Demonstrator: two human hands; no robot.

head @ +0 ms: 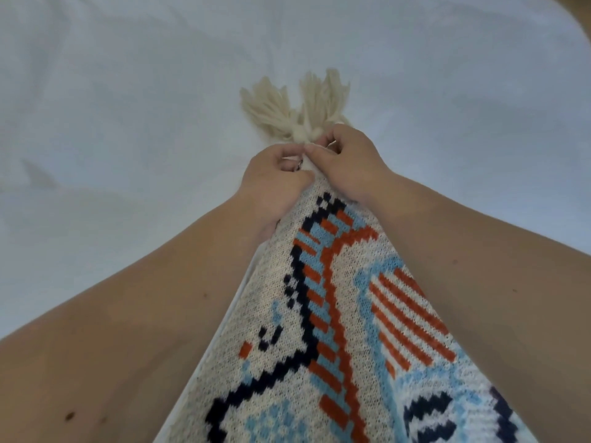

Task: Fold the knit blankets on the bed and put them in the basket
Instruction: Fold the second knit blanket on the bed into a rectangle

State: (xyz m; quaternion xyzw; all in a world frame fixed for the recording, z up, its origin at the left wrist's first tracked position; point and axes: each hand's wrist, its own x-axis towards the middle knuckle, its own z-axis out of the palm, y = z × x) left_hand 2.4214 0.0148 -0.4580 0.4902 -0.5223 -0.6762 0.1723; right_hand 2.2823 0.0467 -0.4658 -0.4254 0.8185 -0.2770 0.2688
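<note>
A cream knit blanket [323,330] with blue, rust-red and navy patterns stretches from the bottom of the view up between my forearms. Its far end narrows to a gathered corner with cream tassels [297,103] fanned out on the bed. My left hand [271,183] and my right hand [345,161] are side by side, both pinching that gathered corner just below the tassels. The basket is out of view.
The white bed sheet [128,123] fills the view around the blanket, with soft wrinkles on the left. A darker rounded edge [582,30] shows at the top right corner.
</note>
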